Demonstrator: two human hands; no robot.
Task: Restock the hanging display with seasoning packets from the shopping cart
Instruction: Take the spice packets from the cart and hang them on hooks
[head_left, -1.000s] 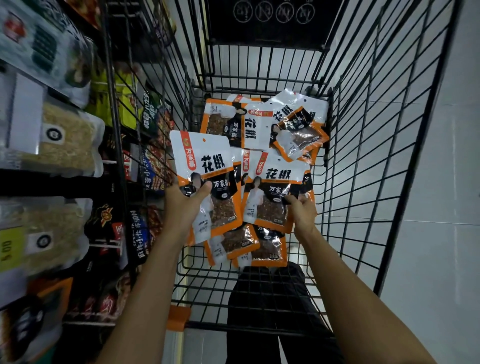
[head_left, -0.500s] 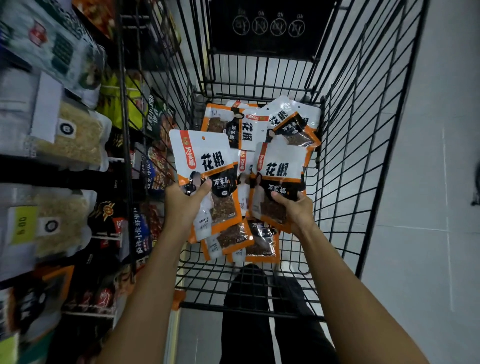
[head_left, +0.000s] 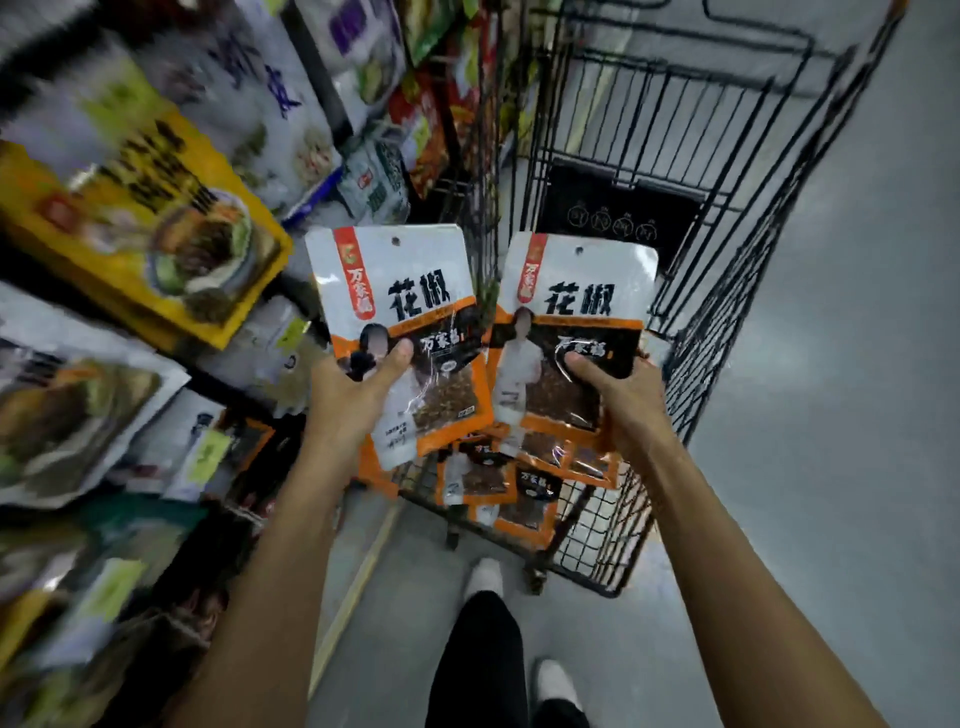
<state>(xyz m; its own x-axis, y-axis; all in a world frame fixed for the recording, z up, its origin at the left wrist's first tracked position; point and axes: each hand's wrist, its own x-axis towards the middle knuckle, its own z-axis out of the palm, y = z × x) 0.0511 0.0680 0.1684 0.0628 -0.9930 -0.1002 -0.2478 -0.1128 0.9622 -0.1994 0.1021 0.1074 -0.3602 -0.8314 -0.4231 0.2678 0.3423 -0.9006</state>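
the restock looks to be at its early, fetching stage. the left hand grips a white-and-orange seasoning packet by its lower half, with the thumb pressed across the front and the fingers hidden behind. the right hand grips a second packet the same way, thumb on the front near the packet's right edge. both packets stand upright above the hands, almost edge to edge in the space between them. each has its punched hang hole at the top, the end away from the hand. an orange edge peeks out under the left hand's packet, so that hand may be carrying more than one, though the overlap makes this hard to tell. below and between the hands, more packets of the same kind lie in the bottom of the shopping cart, whose wire wall rises beyond the right hand. outward of the left hand run the store shelves, badly smeared by motion, and no hook of the hanging display can be picked out there. judged from this, two packets are out of the cart and none is seen hung. what is left is carrying these over to the left hand's side, threading the holes onto the hooks, and then clearing the pile in the cart.
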